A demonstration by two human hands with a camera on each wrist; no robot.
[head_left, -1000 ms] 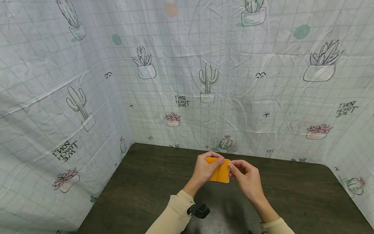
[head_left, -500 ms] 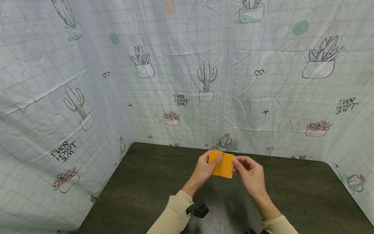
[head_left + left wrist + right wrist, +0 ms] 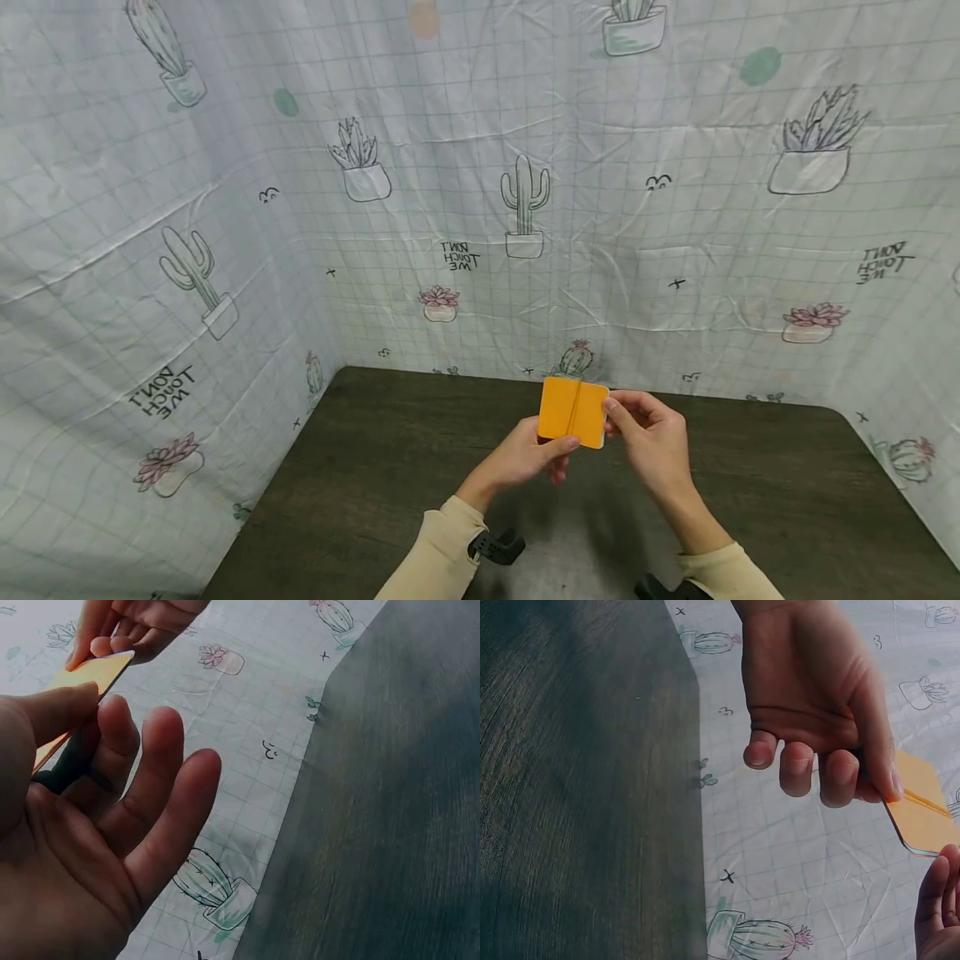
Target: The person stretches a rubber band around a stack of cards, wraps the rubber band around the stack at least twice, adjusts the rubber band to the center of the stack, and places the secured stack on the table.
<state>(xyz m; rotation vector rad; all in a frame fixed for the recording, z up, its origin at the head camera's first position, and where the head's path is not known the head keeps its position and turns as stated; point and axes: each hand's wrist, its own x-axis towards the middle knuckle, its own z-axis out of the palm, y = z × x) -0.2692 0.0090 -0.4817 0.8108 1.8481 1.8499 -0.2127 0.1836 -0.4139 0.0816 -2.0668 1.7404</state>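
Note:
A small orange notebook [image 3: 557,408] is held up over the table, its cover facing me. A matching band [image 3: 576,407] runs down the cover, and a thin pale page edge shows at the right. My left hand [image 3: 527,454] pinches the lower edge, thumb on the cover; in the left wrist view its other fingers [image 3: 161,761] spread loosely below the notebook [image 3: 94,673]. At the right edge, my right hand [image 3: 658,440] pinches the notebook between thumb and forefinger. The right wrist view shows its remaining fingers [image 3: 796,769] curled loosely beside the notebook [image 3: 922,817].
Below the hands lies a dark wood-grain table [image 3: 390,467]. A pale grid curtain [image 3: 420,208] printed with cacti hangs behind it and along both sides. Black straps [image 3: 498,547] are worn at the wrists, over beige sleeves.
The notebook has risen slightly and shifted right with both hands. My left thumb has slid from the middle of the cover down to its lower edge, while the right hand keeps its pinch.

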